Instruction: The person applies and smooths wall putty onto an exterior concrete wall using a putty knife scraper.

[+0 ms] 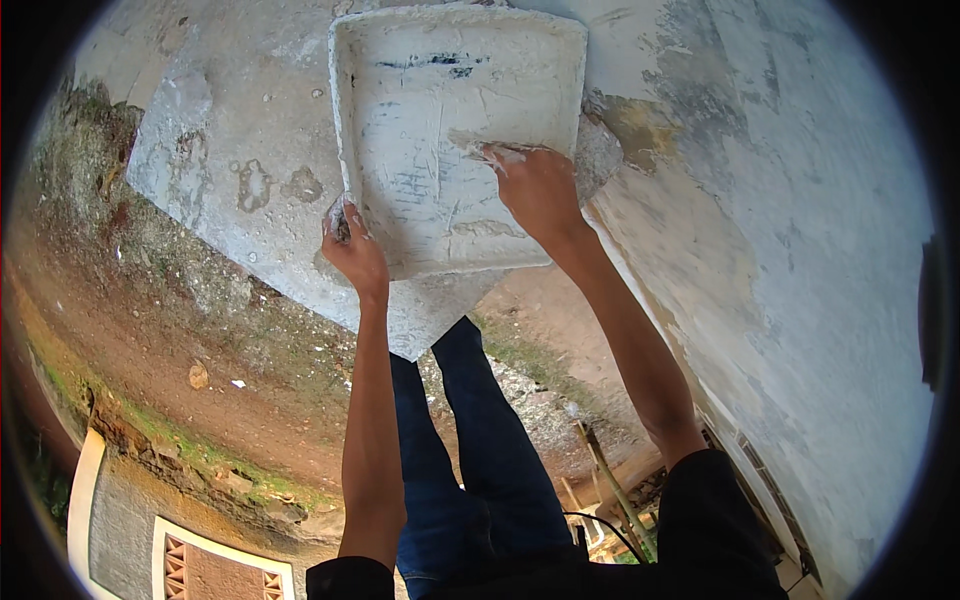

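Observation:
A shallow square tray (460, 262), crusted with white plaster-like paste, lies on a grey slab in front of me. At its near left corner my left hand (357, 255) is closed on the rim, with paste smeared on the fingers. A small dark patch shows between thumb and fingers there; I cannot make out what it is. Over the right half of the tray, my right hand (538, 190) is closed with its fingers pointing left, close to the tray's floor. Its fingertips are coated in white paste, and whatever they may hold is hidden. Dark streaks show through the thin paste.
The pale concrete slab (230, 170) bears wet-looking spots and tapers to a corner near my legs. A patchy whitewashed wall (800, 220) rises along the right. Mossy, stony ground (180, 330) lies left and below. Sticks (603, 460) stand near my right arm.

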### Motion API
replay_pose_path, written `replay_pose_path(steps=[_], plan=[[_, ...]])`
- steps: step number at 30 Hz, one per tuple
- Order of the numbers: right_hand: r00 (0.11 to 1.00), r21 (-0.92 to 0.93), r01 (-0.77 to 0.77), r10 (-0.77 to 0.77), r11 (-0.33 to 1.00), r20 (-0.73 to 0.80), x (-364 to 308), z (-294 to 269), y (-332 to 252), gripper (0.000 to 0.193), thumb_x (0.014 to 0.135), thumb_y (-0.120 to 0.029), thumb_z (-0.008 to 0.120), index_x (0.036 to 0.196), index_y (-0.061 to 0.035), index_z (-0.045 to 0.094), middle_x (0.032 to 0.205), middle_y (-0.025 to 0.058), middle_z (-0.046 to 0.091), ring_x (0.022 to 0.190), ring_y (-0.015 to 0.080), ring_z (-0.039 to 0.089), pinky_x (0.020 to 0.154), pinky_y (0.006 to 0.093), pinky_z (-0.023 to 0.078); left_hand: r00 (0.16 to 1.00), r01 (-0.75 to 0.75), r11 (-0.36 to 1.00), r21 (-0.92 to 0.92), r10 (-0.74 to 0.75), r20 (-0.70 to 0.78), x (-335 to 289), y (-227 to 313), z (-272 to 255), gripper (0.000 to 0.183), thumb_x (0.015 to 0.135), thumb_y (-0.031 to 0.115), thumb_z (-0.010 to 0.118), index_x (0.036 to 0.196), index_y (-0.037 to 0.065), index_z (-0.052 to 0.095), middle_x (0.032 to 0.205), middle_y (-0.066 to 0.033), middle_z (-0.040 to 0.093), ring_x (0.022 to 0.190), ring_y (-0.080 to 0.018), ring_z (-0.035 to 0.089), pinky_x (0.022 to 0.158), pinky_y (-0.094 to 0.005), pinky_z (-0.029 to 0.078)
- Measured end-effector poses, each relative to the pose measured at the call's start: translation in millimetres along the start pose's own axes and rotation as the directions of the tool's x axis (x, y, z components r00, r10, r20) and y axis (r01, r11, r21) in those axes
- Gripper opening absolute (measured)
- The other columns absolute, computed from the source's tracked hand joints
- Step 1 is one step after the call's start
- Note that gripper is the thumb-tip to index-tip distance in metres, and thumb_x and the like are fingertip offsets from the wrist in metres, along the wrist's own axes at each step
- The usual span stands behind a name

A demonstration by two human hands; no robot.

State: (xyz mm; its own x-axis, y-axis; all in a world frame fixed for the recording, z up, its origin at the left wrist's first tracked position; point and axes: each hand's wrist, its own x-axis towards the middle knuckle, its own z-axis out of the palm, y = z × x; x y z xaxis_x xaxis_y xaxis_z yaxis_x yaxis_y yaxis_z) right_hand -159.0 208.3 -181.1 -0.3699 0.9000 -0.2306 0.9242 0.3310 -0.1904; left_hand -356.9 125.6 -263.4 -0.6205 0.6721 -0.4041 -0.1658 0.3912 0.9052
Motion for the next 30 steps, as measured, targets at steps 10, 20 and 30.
replay_pose_path(steps=[10,20,30], plan=[[0.999,0.29,-0.011,-0.001,0.957,0.041,-54,-11,-23,0.031,0.075,-0.006,0.057,0.104,-0.0118,0.066,0.096,0.0088,0.068,0.078,0.0247,0.066,0.072,0.0381,0.053,1.0,-0.021,1.0,0.009,0.021,-0.018,5,-5,-12,0.018,0.092,0.012,0.054,0.088,-0.006,0.057,0.07,0.0002,0.051,0.061,-0.0068,0.04,0.052,-0.0243,0.031],[0.985,-0.065,0.16,-0.163,0.985,-0.052,88,-14,35,0.026,0.078,-0.011,0.057,0.102,-0.0085,0.066,0.069,0.0166,0.062,0.067,0.0317,0.061,0.064,0.0424,0.049,1.0,0.007,1.0,-0.03,-0.008,-0.014,2,0,-6,0.016,0.092,0.011,0.054,0.089,-0.004,0.057,0.067,0.0023,0.047,0.059,-0.006,0.037,0.051,-0.0237,0.03],[0.988,0.078,0.154,-0.154,0.985,-0.001,-39,7,-5,0.034,0.076,-0.003,0.054,0.106,-0.016,0.067,0.065,0.0135,0.063,0.06,0.0283,0.062,0.056,0.0406,0.049,1.0,0.007,0.998,-0.062,-0.009,-0.024,3,-5,-6,0.016,0.091,0.01,0.055,0.088,-0.005,0.057,0.07,0.0,0.051,0.06,-0.0068,0.041,0.051,-0.024,0.031]])
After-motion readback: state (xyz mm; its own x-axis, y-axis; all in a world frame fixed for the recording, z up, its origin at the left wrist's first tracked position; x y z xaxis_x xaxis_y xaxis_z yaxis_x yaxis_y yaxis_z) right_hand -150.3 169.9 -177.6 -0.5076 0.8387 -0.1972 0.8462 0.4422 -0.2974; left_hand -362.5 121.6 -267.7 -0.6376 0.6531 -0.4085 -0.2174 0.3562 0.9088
